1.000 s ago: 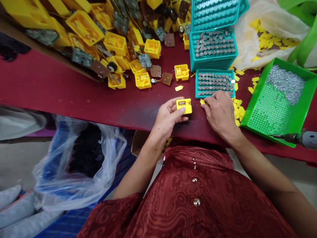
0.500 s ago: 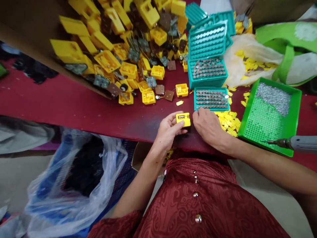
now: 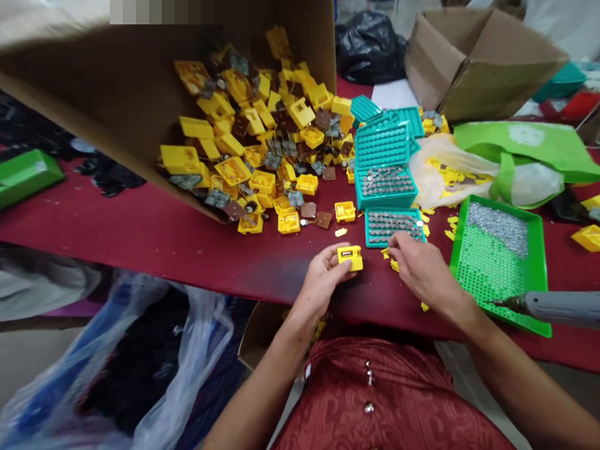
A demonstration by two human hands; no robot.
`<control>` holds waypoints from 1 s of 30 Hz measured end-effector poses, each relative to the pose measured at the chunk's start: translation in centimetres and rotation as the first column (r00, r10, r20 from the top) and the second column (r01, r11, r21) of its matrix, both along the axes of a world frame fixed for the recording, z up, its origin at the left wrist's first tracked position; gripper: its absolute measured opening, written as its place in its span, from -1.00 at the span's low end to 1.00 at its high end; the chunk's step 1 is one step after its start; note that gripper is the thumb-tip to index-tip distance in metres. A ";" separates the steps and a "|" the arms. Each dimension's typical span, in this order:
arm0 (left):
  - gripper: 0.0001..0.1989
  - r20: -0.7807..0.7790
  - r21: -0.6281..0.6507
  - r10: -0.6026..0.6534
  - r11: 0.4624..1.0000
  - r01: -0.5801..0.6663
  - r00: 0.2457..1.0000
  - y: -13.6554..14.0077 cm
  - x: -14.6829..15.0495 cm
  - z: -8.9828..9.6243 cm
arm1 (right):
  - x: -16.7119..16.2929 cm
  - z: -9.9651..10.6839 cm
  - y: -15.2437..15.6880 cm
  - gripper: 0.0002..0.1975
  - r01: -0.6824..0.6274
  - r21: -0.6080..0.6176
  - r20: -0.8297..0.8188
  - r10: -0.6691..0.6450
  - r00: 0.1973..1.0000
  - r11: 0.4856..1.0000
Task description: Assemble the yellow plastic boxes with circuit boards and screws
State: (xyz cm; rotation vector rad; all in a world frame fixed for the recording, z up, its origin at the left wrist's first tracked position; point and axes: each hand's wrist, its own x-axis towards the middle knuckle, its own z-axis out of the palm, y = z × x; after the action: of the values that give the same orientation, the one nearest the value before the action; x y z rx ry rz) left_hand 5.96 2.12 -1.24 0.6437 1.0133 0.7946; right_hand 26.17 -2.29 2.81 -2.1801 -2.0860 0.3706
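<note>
My left hand (image 3: 323, 275) grips a small yellow plastic housing (image 3: 356, 261), its open compartment facing up with what look like button cells inside. To the right, my right hand (image 3: 424, 269) has thumb and fingers pinched on a small flat yellow plastic piece (image 3: 385, 252). Under and beside that hand lie more loose yellow pieces (image 3: 395, 266), partly covered by it. Just beyond the fingers sits a teal tray (image 3: 369, 240) with rows of button cells. A single yellow piece (image 3: 340, 232) rests on the red cloth above my left hand.
A tipped cardboard box (image 3: 117, 144) spills yellow housings with wired parts. Behind the tray stands a teal box (image 3: 387, 200) of cells. A green basket (image 3: 539, 269) holds small metal parts, with an electric screwdriver (image 3: 562, 307) over its near edge.
My right hand has moved from the tray's near edge onto the loose yellow pieces and now pinches one. The left hand keeps the housing. The camera view has tilted upward.
</note>
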 end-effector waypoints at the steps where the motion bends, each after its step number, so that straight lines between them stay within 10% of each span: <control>1: -0.52 -0.004 0.017 -0.009 1.000 0.009 1.000 0.0 0.2 0.0 | 0.4 0.0 -0.3 -0.82 0.010 0.032 -0.051 -0.009 0.999 0.999; 6: -0.63 0.010 0.080 -0.079 0.994 0.078 0.997 -0.4 1.5 -0.8 | 0.5 -0.5 -1.3 -0.90 0.164 0.264 -0.492 -0.013 0.870 0.950; 12: -0.63 -0.032 0.168 -0.122 0.978 0.126 0.992 -0.9 2.3 -1.4 | -1.7 -1.8 -0.7 -0.94 0.344 -0.018 -0.806 -0.218 0.551 0.939; 26: -0.69 -0.317 0.366 -0.113 0.901 0.231 0.942 -1.8 2.4 -1.6 | -1.4 -2.4 0.2 -0.90 0.295 -0.062 -0.789 -0.228 0.570 0.954; 30: -0.81 -0.248 0.319 -0.125 0.926 0.203 0.961 -1.5 2.3 -1.5 | -1.7 -1.7 0.0 -0.80 0.284 0.058 -0.671 -0.173 0.721 0.957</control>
State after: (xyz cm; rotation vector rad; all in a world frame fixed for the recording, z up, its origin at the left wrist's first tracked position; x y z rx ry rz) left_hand 8.25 0.58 -2.69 1.1254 1.0161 0.7663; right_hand 24.43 -2.31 1.15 -1.8041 -1.3832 0.7855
